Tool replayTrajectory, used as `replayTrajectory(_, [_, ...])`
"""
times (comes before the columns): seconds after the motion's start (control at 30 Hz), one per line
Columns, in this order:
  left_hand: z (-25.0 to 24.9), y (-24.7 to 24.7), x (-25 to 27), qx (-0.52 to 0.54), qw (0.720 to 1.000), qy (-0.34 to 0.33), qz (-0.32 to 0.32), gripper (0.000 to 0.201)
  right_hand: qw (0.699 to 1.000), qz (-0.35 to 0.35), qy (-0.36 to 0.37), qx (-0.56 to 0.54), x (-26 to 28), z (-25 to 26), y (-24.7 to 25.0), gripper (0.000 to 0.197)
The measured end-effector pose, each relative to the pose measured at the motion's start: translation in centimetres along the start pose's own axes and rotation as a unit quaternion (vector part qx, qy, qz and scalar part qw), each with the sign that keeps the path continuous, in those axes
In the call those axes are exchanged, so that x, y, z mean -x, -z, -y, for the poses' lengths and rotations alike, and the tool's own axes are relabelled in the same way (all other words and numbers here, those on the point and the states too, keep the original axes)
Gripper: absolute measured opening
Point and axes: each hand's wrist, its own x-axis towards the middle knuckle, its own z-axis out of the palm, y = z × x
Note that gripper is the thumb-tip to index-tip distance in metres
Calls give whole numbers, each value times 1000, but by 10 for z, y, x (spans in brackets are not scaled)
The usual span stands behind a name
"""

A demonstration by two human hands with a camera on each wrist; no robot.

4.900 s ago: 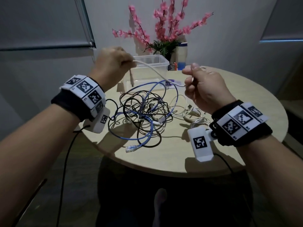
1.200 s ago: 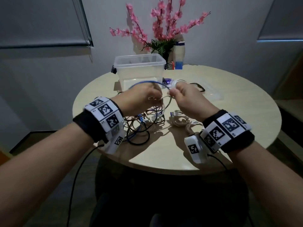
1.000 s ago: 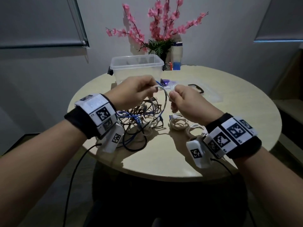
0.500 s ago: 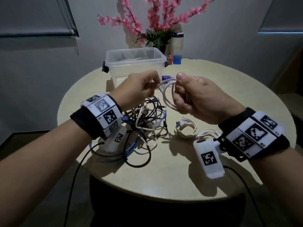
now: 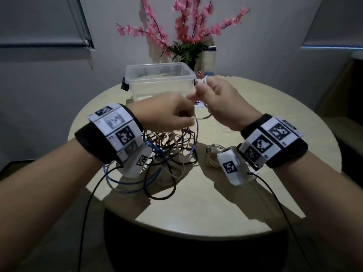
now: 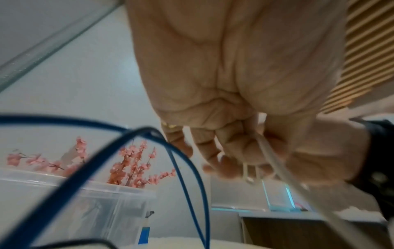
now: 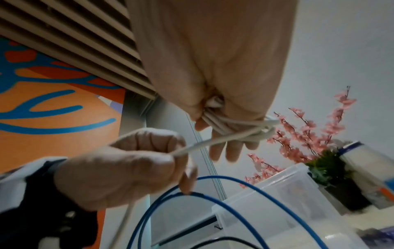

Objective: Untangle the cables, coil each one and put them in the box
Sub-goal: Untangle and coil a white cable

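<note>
A white cable runs between both hands above the round table. My right hand grips several wound loops of it, seen as a white coil across the fingers. My left hand pinches the loose strand a little lower and to the left. Below lies the tangle of black, blue and beige cables, and a blue cable arches up under the hands. The clear plastic box stands open just behind them.
A small coiled white cable lies on the table under my right wrist. Behind the box stand a vase of pink blossoms and a white bottle. A small dark object sits by the box's front.
Both hands rose from the tangle with the white cable. My right hand moved up and back toward the box's rim, with more loops wound on it, while my left feeds the strand.
</note>
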Motion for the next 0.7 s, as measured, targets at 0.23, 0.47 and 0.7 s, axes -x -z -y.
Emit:
replayTrajectory(0.23, [2,5,-4,133,960,21,-244,17,984,92,-24,-147,21,11,-4,37])
replayTrajectory(0.47, [-3,-16,2,215,931,46,-291,11,948,121,-53,-290,31,18,2,41])
replayTrajectory(0.7, [-8,-29,8,167,970,79,-155,27,904,76,-56,-416,29,18,5,39])
